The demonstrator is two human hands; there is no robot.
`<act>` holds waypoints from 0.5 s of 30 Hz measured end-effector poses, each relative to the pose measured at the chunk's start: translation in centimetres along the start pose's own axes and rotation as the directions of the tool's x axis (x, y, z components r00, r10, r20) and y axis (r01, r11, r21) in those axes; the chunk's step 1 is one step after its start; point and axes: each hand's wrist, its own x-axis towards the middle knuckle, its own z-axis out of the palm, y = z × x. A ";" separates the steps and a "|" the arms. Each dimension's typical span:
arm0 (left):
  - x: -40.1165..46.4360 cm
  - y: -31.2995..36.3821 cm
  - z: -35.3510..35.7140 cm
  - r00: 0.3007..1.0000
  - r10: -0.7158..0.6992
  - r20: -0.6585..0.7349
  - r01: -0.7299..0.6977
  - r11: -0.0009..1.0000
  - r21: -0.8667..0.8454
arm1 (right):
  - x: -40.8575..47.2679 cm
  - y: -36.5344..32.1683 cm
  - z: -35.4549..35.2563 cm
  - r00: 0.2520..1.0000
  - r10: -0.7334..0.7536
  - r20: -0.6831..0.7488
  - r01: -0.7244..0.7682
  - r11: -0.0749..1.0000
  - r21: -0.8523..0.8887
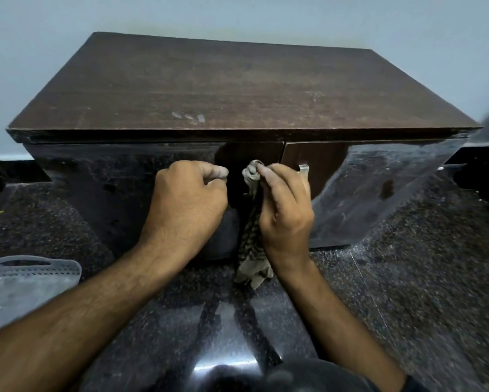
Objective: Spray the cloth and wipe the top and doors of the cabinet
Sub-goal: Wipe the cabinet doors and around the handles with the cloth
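Cloth (253, 222) hangs pinched in right hand (284, 210) before cabinet (209, 89); left hand (186, 199) fisted empty; bag (25, 284) lies left.

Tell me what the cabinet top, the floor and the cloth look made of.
Cabinet top: dark wood-grain board, probably laminate, matt, with pale smudges. Floor: polished speckled black stone, likely granite; it mirrors light. Cloth, held by the right hand: soft patterned fabric, limp and crumpled.
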 end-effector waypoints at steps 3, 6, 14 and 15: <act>0.0 0.0 0.2 1.000 0.023 0.020 -0.024 1.000 0.006 | -1.7 0.1 0.2 0.991 -0.118 0.061 0.117 0.993 0.022; -0.1 -0.1 0.7 0.995 0.058 0.080 -0.058 0.998 -0.002 | -4.1 0.9 0.3 0.973 -0.112 0.200 0.111 0.994 0.019; -0.1 -0.7 1.7 0.988 0.107 0.110 -0.109 0.994 0.009 | -4.4 0.5 0.5 0.997 0.081 0.012 -0.081 0.989 0.127; 0.0 -0.8 1.7 0.989 0.098 0.110 -0.101 0.995 0.021 | -3.9 0.3 0.6 0.998 0.063 -0.018 -0.060 0.988 0.144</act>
